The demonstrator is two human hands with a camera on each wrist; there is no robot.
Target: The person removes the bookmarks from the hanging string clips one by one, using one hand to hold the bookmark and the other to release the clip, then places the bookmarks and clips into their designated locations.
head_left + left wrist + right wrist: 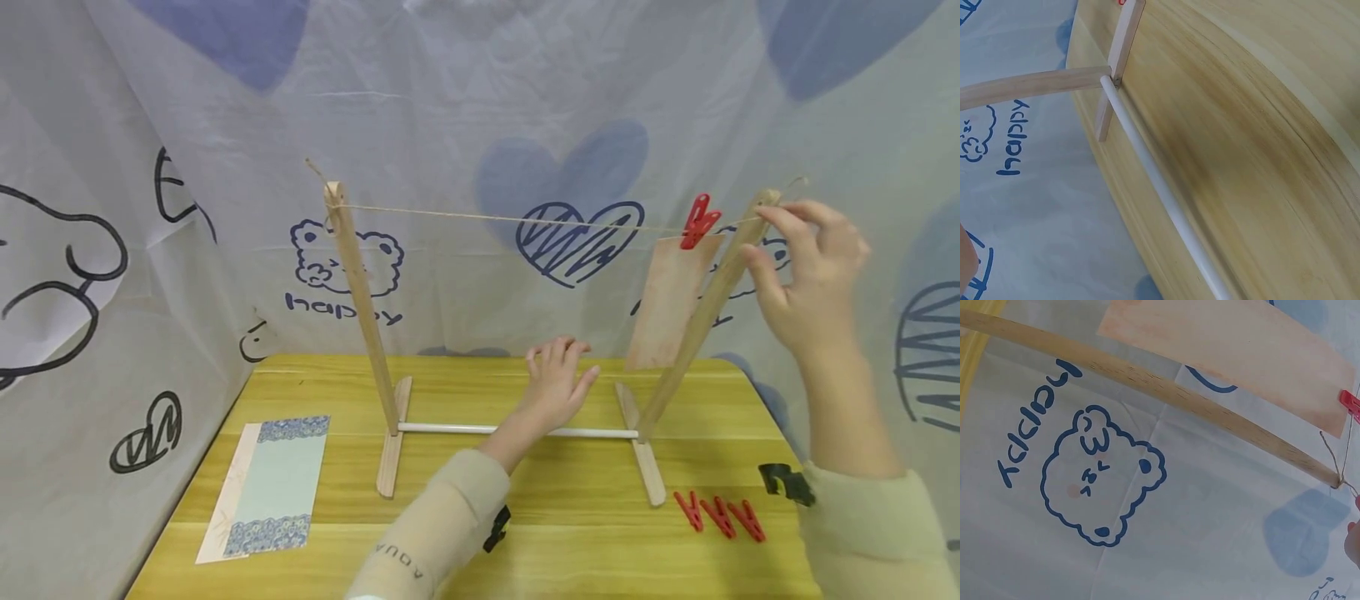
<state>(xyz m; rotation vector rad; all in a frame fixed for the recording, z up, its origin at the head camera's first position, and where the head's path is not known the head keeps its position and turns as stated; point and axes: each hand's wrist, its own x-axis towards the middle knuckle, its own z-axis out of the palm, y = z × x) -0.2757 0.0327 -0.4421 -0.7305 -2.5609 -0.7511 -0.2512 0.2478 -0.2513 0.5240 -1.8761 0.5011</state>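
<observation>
My right hand (813, 279) is raised beside the top of the right wooden post (705, 321), its thumb and index finger apart. Whether a fingertip touches the post or string is unclear. In the right wrist view only its fingertips (1354, 544) show, close to the knotted string end. A red clothespin (699, 223) holds a pinkish paper card (663, 304) on the thin string (465, 217) near that post. Over the white crossbar (450, 429) hovers my left hand (553, 383), fingers loosely bent and holding nothing; the left wrist view shows the crossbar (1160, 187) below.
Several red clothespins (718, 517) lie at the table's right front. Overlapping paper cards (281, 483), one with blue patterned bands, lie at the left. The left post (360, 308) carries the string's other end. A printed cloth (450, 100) hangs behind the wooden table (570, 542).
</observation>
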